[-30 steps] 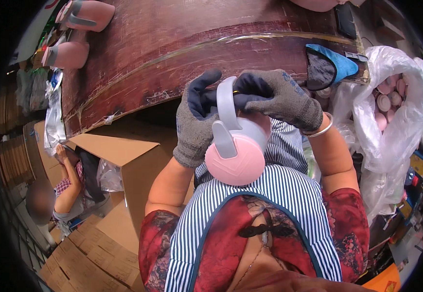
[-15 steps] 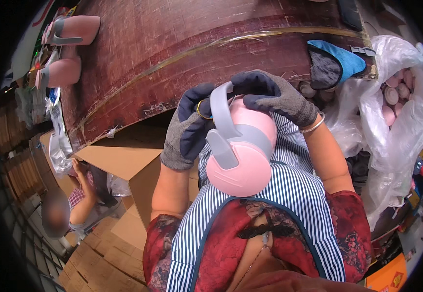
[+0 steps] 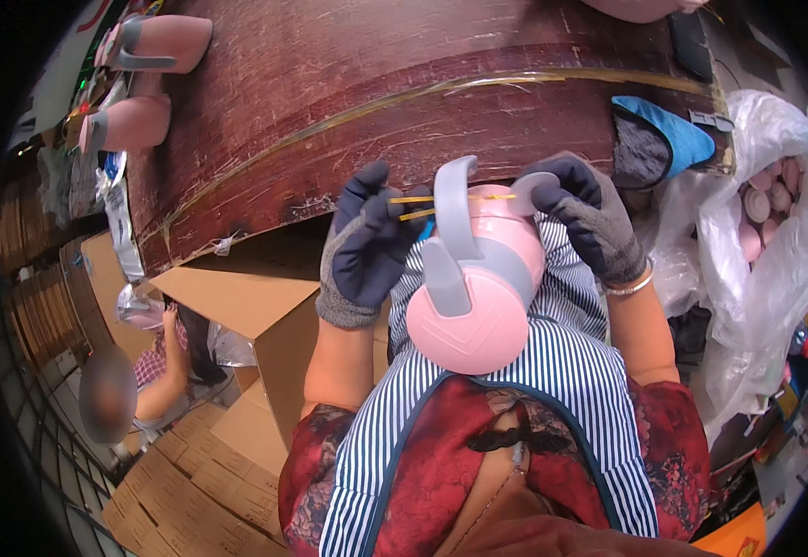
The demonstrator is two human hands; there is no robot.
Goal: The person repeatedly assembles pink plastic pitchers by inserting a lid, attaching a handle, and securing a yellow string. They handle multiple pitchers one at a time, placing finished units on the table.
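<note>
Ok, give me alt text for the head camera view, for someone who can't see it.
Two gloved hands, left hand and right hand, stretch a yellow rubber band across a pink jug with a grey handle, held against a striped apron before a dark wooden table.

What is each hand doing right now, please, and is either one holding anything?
Left hand: closed, pinching one end of a stretched yellow rubber band.
Right hand: closed at the band's other end, against the pink jug.

Small packing workshop, worn wooden workbench (image 3: 404, 102), flattened cardboard boxes (image 3: 190, 483), plastic bag of pink parts (image 3: 766, 204)
</note>
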